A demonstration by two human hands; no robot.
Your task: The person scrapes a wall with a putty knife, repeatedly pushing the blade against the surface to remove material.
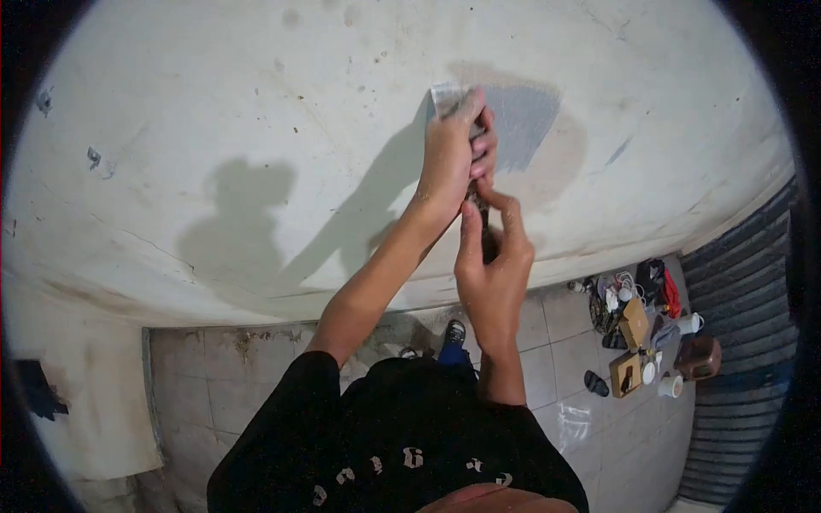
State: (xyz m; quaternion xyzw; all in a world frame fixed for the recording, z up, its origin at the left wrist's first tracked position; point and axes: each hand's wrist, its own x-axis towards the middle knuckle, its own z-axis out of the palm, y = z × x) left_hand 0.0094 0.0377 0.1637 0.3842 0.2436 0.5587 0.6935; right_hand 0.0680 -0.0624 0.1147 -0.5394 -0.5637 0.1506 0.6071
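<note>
My left hand (457, 158) is closed around the upper part of a scraper, pressed close to the pale wall (359, 94). A thin strip of the scraper's metal blade (441, 94) shows above the fingers, and the rest is hidden behind the hand. Just below, my right hand (498, 252) pinches the tool's dark lower end between thumb and fingers. Beside the blade, to the right, lies a grey patch (526, 124) on the wall with a damp-looking brownish stain around it.
Small holes and chips mark the wall at left. Grey tiles (556, 368) cover the floor. At right lie cardboard boxes (627, 374), white cups (671, 386), a sandal (596, 383), a brown container (699, 357) and bags, beside a ribbed shutter (740, 385).
</note>
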